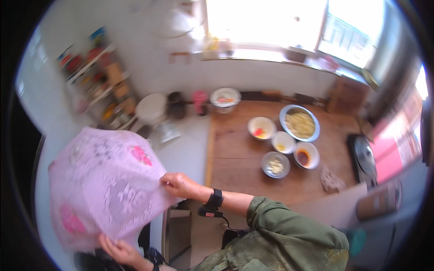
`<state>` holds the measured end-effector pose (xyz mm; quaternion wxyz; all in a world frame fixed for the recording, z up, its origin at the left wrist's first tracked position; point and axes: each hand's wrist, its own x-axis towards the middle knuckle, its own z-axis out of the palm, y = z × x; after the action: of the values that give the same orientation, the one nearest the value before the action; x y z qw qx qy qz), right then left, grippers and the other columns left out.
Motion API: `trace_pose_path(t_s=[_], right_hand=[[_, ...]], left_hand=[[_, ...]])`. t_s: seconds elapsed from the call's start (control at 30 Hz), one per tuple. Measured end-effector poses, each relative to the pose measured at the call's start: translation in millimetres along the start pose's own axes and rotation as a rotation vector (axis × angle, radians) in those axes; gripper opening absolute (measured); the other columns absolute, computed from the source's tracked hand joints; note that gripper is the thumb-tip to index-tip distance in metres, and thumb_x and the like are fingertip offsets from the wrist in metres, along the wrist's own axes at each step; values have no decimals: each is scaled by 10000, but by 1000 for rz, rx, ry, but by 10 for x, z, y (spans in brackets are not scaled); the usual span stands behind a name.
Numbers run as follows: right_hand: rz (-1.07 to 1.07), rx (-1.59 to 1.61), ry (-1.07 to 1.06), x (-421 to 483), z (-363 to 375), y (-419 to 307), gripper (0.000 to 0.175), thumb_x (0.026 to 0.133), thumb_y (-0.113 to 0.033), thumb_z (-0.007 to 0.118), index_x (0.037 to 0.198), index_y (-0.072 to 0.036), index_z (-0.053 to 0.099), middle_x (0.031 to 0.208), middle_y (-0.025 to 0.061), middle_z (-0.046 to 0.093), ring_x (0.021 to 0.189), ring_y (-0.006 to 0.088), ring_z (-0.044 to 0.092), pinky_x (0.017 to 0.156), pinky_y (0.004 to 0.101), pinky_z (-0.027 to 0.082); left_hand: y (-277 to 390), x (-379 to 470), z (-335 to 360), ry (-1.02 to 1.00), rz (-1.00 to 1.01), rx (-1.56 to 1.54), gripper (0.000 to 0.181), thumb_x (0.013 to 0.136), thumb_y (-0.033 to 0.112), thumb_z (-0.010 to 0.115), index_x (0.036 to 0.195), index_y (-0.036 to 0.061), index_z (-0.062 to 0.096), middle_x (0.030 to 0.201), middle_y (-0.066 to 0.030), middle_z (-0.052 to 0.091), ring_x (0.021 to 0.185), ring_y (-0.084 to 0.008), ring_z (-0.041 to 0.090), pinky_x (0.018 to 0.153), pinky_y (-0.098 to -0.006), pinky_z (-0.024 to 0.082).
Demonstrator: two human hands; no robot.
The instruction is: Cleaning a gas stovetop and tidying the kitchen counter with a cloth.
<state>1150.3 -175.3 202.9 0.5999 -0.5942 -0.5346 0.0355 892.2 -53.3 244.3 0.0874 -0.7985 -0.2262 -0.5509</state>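
A pink lace cover [125,189] with brighter pink flowers spreads out at the left, hiding the surface beneath it. Its right edge is pinched between the thumb and fingers of my right hand [179,185]. My left hand [122,251] holds the lower edge, fingertips against the fabric. A black strap with a small device [211,206] and cable sits around my right wrist.
On the brown wooden board [234,179] stand a bowl of pale yellow strips [300,125], a bowl of dark sauce [304,157], a bowl of white pieces [275,166] and other small bowls. A crumpled cloth [331,180] lies near an electric cooktop [363,157]. Shelves [101,84] hold packets.
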Motion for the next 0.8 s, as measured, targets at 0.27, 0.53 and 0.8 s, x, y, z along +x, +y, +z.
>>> trace_pose_path(t_s=[0.27, 0.53, 0.8], right_hand=[[71, -311, 214, -1314, -1731, -950, 182, 640, 14, 496, 822, 12, 501, 720, 128, 517, 646, 283, 527, 563, 329, 431], [246, -638, 561, -2527, -2717, -1478, 196, 620, 31, 500, 813, 25, 532, 712, 135, 537, 610, 258, 539, 547, 309, 443], [400, -733, 724, -3063, -3363, -1161, 149, 691, -23, 486, 825, 21, 534, 735, 144, 546, 615, 266, 545, 550, 298, 434]], left_hand=[[1537, 117, 217, -32, 25, -471, 255, 795, 166, 479, 971, -17, 479, 1028, -210, 480, 936, -354, 467, 784, -424, 376], [2958, -116, 749, -291, 64, -943, 209, 730, -33, 384, 920, -100, 441, 1037, -210, 445, 980, -374, 457, 835, -397, 365], [3996, -378, 1259, -518, 55, -1187, 316, 635, -77, 376, 936, -79, 475, 1021, -173, 483, 931, -276, 491, 805, -292, 383]])
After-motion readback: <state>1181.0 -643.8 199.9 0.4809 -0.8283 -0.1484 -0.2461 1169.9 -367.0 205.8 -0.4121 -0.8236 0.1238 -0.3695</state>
